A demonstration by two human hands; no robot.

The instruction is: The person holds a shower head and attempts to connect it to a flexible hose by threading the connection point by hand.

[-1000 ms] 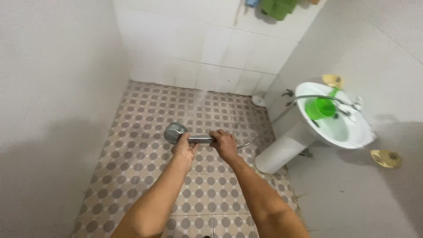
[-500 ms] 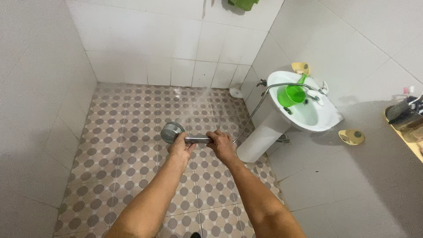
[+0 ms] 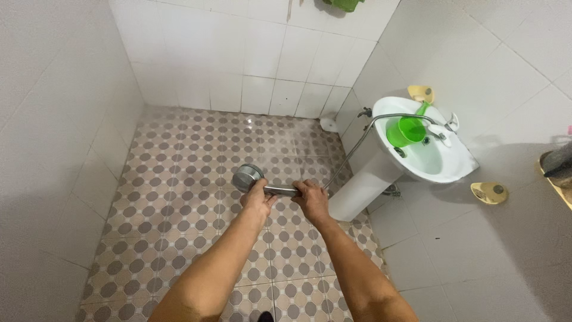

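I hold a chrome shower head (image 3: 246,177) out in front of me with both hands. My left hand (image 3: 258,200) grips the handle just behind the round head. My right hand (image 3: 310,197) is closed on the handle's rear end. A metal hose (image 3: 356,141) runs from the handle up and over to the white pedestal sink (image 3: 454,162) on the right. A thin spray of water leaves the head toward the patterned floor tiles (image 3: 179,179) and the back wall.
A green plastic scoop (image 3: 407,129) sits in the sink basin. Two yellow soap dishes hang on the right wall, one above the sink (image 3: 420,93), one below it (image 3: 489,192). White tiled walls close in on three sides. Green cloth (image 3: 344,5) hangs at top.
The view has swung down and left, so the sink sits further right and more floor shows. Both hands keep the same grip on the shower head.
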